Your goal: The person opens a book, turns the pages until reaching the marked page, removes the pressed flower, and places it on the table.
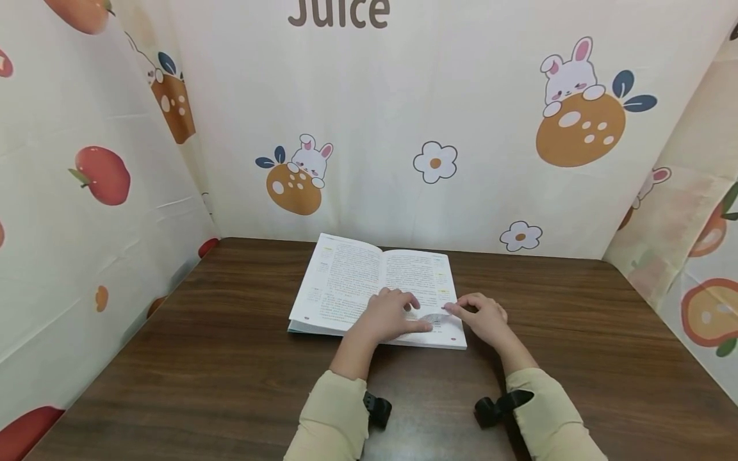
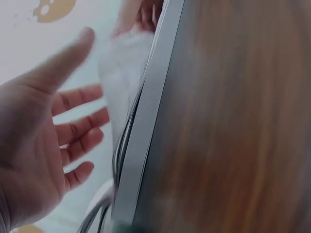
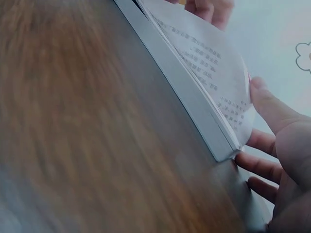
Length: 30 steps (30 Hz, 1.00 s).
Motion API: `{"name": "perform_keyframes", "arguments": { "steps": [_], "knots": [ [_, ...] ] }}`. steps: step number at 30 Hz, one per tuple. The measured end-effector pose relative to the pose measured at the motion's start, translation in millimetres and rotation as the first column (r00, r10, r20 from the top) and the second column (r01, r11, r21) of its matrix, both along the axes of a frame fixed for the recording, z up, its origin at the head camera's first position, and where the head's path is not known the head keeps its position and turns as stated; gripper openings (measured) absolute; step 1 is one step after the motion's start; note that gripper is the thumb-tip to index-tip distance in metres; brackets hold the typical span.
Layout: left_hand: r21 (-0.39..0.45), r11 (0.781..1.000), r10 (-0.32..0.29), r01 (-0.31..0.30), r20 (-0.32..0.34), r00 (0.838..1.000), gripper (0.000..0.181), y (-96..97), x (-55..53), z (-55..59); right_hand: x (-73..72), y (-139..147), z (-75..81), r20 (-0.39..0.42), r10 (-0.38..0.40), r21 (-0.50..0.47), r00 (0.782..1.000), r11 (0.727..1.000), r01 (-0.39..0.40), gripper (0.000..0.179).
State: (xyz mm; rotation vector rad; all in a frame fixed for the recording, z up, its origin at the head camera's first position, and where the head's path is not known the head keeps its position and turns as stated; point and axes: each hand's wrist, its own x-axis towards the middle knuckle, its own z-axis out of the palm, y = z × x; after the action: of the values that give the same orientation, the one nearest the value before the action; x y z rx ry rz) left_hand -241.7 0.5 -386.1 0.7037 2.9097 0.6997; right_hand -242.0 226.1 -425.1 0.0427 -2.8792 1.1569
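An open book (image 1: 352,275) lies on the table, its pages covered in printed text. My left hand (image 1: 385,316) is over the lower part of the right-hand page, thumb and fingers spread. In the left wrist view, that hand's loosely bent fingers (image 2: 80,131) are beside a raised white leaf. At the book's right edge, my right hand (image 1: 483,320) pinches the leaf near its lower corner. The right wrist view shows this page (image 3: 209,63) bowed up from the stack, with the thumb (image 3: 265,94) on its edge and the other fingers by the book's corner.
The brown wooden table (image 1: 202,358) extends around the book. Behind it hangs a pale curtain (image 1: 375,192) printed with rabbits, fruit and flowers, with more at both sides. Black wrist cameras (image 1: 377,410) sit on both sleeves, low over the table.
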Motion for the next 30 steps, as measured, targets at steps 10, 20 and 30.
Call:
{"name": "perform_keyframes", "arguments": {
  "steps": [10,20,30],
  "knots": [
    [0.024,0.999,0.038,-0.037,-0.070,0.997,0.017,21.1,5.2,-6.6,-0.6,-7,0.7,0.016,-0.072,-0.005,0.997,0.997,0.072,0.056],
    [0.093,0.989,0.130,-0.119,-0.128,0.983,0.018,31.0,8.3,-9.1,-3.3,-4,0.4,0.005,-0.110,-0.076,0.994,0.991,0.110,0.062],
    [0.209,0.958,0.239,-0.197,-0.202,0.950,0.024,31.0,10.6,-0.1,-2.3,-4,0.5,0.007,-0.133,-0.110,0.991,0.985,0.133,0.063]
  ]
}}
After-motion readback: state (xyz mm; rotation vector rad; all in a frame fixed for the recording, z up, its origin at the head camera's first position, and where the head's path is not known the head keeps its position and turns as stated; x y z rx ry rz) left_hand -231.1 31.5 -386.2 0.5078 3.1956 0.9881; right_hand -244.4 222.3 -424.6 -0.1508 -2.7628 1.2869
